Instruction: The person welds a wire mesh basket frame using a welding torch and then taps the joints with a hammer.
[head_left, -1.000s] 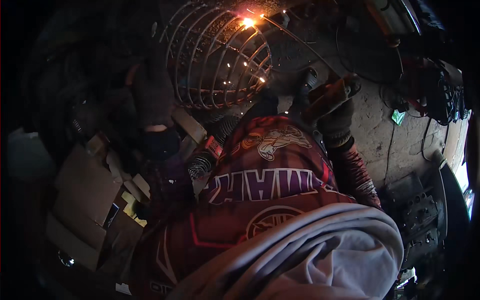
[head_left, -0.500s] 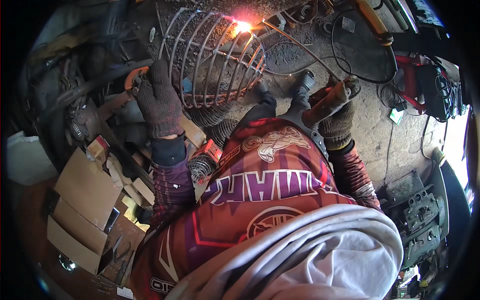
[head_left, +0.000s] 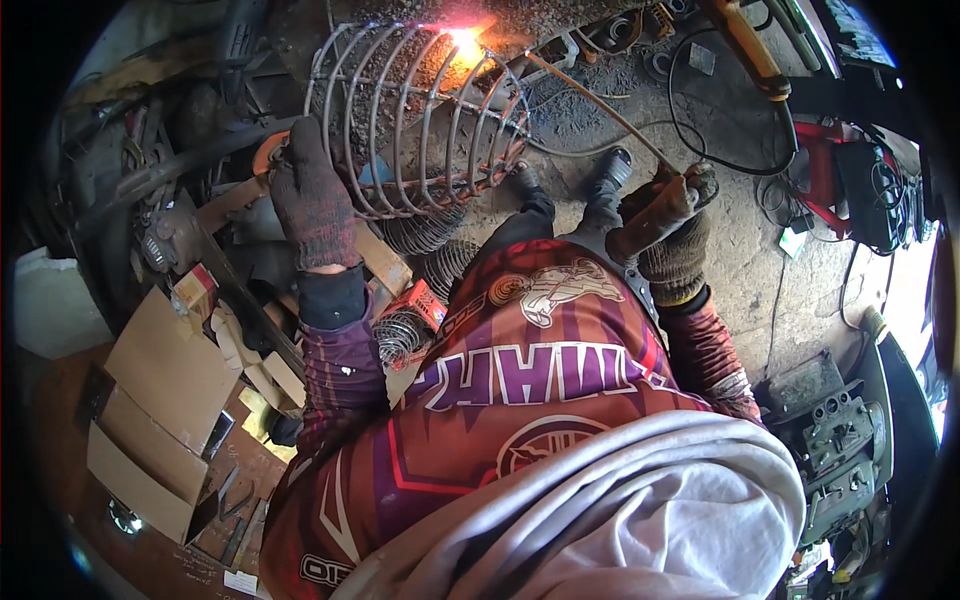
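Right of the grey, curved metal-rod cage (head_left: 403, 108), my knit-gloved right hand (head_left: 674, 256) clasps a brown tubular holder (head_left: 648, 222). My knit-gloved left hand (head_left: 316, 205), cage's left: cannot tell grip.

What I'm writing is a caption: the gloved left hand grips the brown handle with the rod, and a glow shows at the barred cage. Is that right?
No, the right hand grips the brown handle, as the head view shows; the rest stands.

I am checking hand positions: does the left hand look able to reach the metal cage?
Probably yes: the gloved left hand is beside the metal cage, with nothing visible between them; whether they touch is unclear.
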